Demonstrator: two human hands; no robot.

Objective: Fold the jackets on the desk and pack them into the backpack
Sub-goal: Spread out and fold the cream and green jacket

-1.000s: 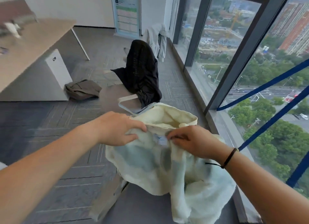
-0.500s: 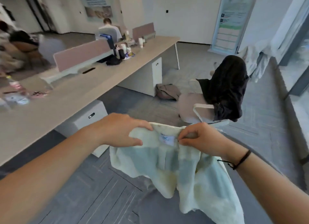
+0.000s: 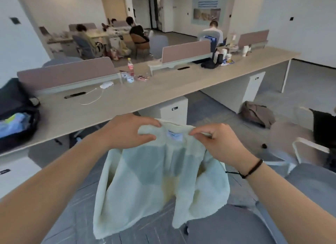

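- The left hand (image 3: 131, 130) is pinching the collar of a pale mint fleece jacket (image 3: 156, 185) on its left side, the grip closed with thumb under and fingers curled over the fabric.
- The right hand (image 3: 216, 140) is pinching the same collar on its right side, fingertips pressed together on the cloth; a dark cord bracelet (image 3: 253, 169) is sitting on that wrist.
- The jacket is hanging in the air from the two grips, lining facing the camera, a small label (image 3: 172, 135) showing between the hands, sleeves and hem drooping over the grey floor (image 3: 72, 216).
- The long table (image 3: 145, 96) is lying just beyond the hands, farther into the scene.
- A black backpack (image 3: 16, 116) is lying open at the table's far left end, with blue and yellow cloth showing inside.
- A red-capped bottle (image 3: 130, 67) and a white charger with cable (image 3: 106, 85) are standing farther back on the table.
- A brown garment (image 3: 258, 114) is lying on the floor to the right, near a chair (image 3: 309, 149) carrying a black garment (image 3: 323, 129).
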